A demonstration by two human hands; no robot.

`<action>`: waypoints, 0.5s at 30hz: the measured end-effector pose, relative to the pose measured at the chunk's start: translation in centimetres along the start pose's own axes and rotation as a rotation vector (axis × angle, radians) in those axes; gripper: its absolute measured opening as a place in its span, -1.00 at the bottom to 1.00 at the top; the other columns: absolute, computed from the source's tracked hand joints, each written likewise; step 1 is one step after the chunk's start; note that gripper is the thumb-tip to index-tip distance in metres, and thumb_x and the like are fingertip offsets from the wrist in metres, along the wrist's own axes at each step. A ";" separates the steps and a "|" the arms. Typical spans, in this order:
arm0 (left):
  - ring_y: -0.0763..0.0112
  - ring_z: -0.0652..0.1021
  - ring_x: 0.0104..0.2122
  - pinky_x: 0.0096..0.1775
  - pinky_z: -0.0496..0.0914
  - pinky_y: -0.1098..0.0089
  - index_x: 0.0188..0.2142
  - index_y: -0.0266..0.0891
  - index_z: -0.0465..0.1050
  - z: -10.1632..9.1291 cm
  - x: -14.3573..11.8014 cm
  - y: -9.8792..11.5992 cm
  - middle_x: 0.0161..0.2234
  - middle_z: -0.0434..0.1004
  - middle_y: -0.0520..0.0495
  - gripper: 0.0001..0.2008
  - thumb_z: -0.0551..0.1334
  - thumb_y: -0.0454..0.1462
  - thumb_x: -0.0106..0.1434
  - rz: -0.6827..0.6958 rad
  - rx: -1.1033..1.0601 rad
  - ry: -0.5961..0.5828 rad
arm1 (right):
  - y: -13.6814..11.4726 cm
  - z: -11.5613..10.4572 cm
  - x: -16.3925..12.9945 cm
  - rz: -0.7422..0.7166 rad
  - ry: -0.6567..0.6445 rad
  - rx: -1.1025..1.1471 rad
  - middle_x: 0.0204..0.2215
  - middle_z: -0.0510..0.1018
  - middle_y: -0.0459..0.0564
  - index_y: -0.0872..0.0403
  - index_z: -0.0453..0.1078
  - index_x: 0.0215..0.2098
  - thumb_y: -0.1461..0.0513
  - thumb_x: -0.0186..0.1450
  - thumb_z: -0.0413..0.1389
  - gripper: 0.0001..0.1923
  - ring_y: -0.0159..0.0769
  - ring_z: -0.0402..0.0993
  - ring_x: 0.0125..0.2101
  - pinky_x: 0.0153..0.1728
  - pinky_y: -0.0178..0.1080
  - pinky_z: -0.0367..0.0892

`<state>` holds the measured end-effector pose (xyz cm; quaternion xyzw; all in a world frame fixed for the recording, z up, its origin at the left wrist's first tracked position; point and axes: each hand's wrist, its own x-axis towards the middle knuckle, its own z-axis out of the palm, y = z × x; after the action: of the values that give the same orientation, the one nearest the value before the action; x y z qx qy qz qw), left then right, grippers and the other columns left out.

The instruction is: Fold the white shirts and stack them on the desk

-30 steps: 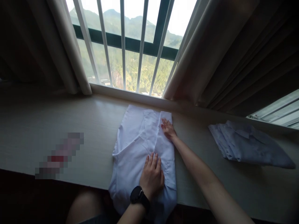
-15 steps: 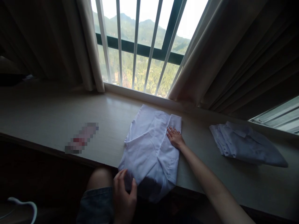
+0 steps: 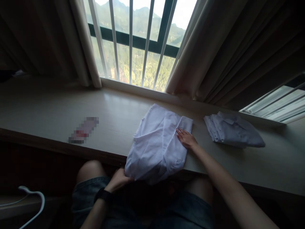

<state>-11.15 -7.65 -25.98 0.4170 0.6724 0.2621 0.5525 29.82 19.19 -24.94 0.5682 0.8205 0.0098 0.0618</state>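
White shirt (image 3: pixel 158 144) lies half-folded on window ledge (image 3: pixel 47 111), hem hanging over the front edge. Right hand (image 3: pixel 187 139) flat, fingers spread, pressing the shirt's right side. Left hand (image 3: pixel 118 180) grips the overhanging hem below the edge. Folded shirts (image 3: pixel 232 130) well apart to the right. No legible writing.

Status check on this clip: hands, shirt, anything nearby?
Left hand gripping white shirt at its hanging hem, below the ledge. Right hand flat on shirt, open. Folded garment pile lies apart, to the right.
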 end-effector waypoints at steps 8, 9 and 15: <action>0.00 0.55 -0.10 -0.10 0.47 0.22 -0.36 -0.23 0.58 -8.4 -4.9 7.6 -0.27 0.61 -0.13 -0.56 0.31 0.10 0.04 0.123 0.097 -0.081 | -1.8 0.2 -3.8 0.176 0.039 -0.025 0.42 0.05 -0.03 -0.11 -0.04 0.46 -0.11 0.46 -0.39 -0.32 0.01 0.09 0.32 0.23 0.11 0.12; 0.02 0.56 -0.13 -0.15 0.49 0.22 -0.29 -0.22 0.59 -9.4 -5.0 8.7 -0.28 0.62 -0.13 -0.52 0.32 0.12 0.03 0.060 0.022 -0.103 | -2.3 0.3 -4.4 0.206 0.040 -0.018 0.42 0.05 0.00 -0.09 -0.03 0.45 -0.12 0.46 -0.39 -0.31 0.04 0.09 0.31 0.23 0.13 0.12; 0.07 0.61 -0.19 -0.18 0.53 0.23 -0.20 -0.24 0.58 -13.7 -2.0 12.5 -0.25 0.66 -0.19 -0.46 0.47 0.05 -0.09 -0.089 -0.243 -0.243 | -5.2 -0.3 -8.1 0.433 0.033 0.010 0.41 0.06 0.14 -0.02 0.02 0.45 -0.16 0.43 -0.38 -0.24 0.20 0.22 0.20 0.10 0.21 0.20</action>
<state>-20.88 -1.40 -11.26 0.3456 0.5818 0.2642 0.6873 27.78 9.76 -24.40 0.7314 0.6801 0.0280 0.0422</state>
